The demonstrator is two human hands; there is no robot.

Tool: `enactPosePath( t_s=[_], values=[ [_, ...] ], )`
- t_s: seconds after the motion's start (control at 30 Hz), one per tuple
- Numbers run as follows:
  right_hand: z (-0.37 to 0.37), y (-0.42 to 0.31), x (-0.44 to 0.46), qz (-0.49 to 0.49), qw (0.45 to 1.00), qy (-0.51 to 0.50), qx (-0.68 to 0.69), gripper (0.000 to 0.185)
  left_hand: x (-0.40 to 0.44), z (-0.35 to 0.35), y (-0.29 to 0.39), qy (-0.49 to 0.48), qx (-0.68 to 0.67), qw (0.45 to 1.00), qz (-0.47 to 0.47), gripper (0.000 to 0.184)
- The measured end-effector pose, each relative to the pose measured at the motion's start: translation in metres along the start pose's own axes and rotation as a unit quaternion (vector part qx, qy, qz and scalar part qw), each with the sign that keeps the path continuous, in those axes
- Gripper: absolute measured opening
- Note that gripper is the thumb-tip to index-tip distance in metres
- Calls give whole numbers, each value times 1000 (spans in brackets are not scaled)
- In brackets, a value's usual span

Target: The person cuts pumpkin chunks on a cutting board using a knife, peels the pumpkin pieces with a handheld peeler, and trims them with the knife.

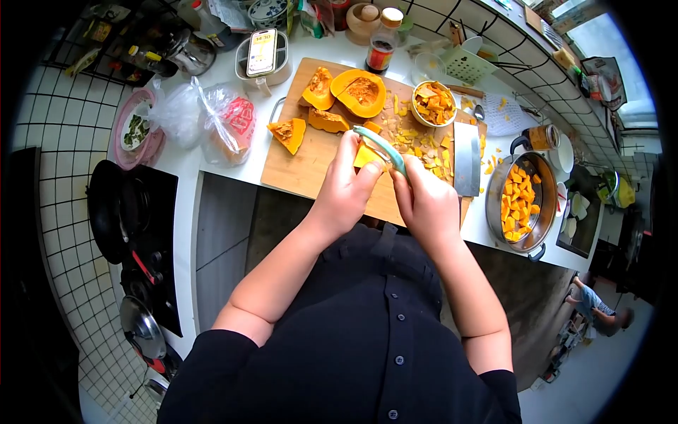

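My left hand (340, 187) is closed round a small pumpkin piece (365, 156) above the near side of the wooden cutting board (293, 166). In my right hand (429, 203) is a teal peeler (385, 144), its head up against the piece. Just beyond lie a hollowed pumpkin half (367, 99) and several cut wedges (288, 136). Bits of peel (427, 150) are scattered over the board's right part. A cleaver (466, 159) rests flat near the right edge, and a bowl (434, 104) heaped with orange scraps stands at the back.
To the right, a steel pot (496, 201) holds pumpkin chunks (519, 205). A sauce bottle (382, 42) stands behind the board. Left are plastic bags (227, 124), a phone (263, 51) on a container, and a black stove (152, 233). Another person (597, 307) is at far right.
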State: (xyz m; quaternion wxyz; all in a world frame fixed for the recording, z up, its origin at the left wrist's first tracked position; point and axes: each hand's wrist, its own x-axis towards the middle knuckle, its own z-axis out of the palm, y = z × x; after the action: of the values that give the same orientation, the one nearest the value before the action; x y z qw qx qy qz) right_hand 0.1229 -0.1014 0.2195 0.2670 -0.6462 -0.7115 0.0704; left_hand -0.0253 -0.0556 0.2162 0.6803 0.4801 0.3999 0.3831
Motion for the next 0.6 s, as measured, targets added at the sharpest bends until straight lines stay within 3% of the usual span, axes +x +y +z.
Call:
enactPosePath(
  t_s=[0.2,0.27,0.47,0.6],
  values=[
    [-9,8,10,-60,995,11,-80,20,-2,-5,-1,-25,-83,994,-69,26],
    [-10,9,13,-68,996,18,-63,19,0,-4,-5,-22,-73,996,-41,26],
    [5,-8,4,43,998,9,-36,16,7,2,-10,10,-27,999,27,25],
    [-1,4,7,-22,997,13,-72,17,2,-3,-12,-19,-78,995,-53,23]
  ],
)
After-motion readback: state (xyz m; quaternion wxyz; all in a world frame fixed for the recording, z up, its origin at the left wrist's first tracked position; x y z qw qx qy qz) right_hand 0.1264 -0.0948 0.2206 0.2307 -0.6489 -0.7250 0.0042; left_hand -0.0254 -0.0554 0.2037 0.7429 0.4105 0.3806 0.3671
